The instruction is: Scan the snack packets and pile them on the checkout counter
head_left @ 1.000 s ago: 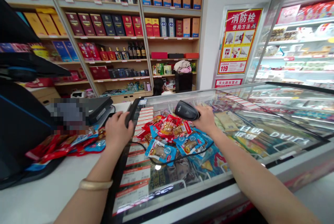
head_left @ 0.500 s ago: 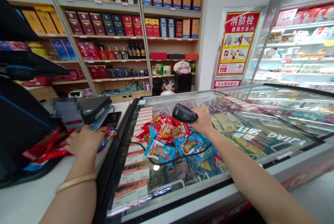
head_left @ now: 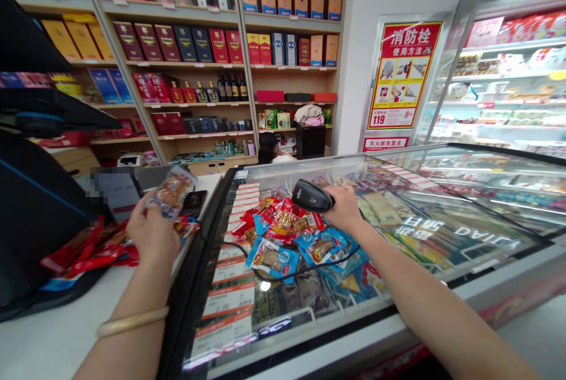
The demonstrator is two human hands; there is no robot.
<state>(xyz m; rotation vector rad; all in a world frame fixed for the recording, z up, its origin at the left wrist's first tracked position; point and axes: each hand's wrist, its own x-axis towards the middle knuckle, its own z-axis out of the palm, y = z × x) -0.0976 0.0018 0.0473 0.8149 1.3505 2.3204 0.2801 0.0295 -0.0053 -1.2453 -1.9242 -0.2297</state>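
My left hand (head_left: 154, 229) pinches a clear-fronted snack packet (head_left: 174, 190), raised above the white counter. Below and left of that hand lies a heap of red snack packets (head_left: 88, 250), partly hidden behind it. In my right hand (head_left: 344, 207) is a black barcode scanner (head_left: 312, 196), its head pointing left over the glass-topped freezer. Just under the scanner, red and blue snack packets (head_left: 285, 223) are piled on the glass. The scanner's black cord (head_left: 305, 269) loops across these packets.
The freezer (head_left: 283, 362) with its glass top fills the middle and right. Dark checkout equipment (head_left: 39, 215) stands at the left. A phone (head_left: 194, 203) lies on the counter. Shelves of boxed bottles (head_left: 186, 43) line the back, where a person (head_left: 269, 148) is partly visible.
My left hand has lifted one snack packet up from the heap on the counter. The scanner in my right hand has stayed almost in place.
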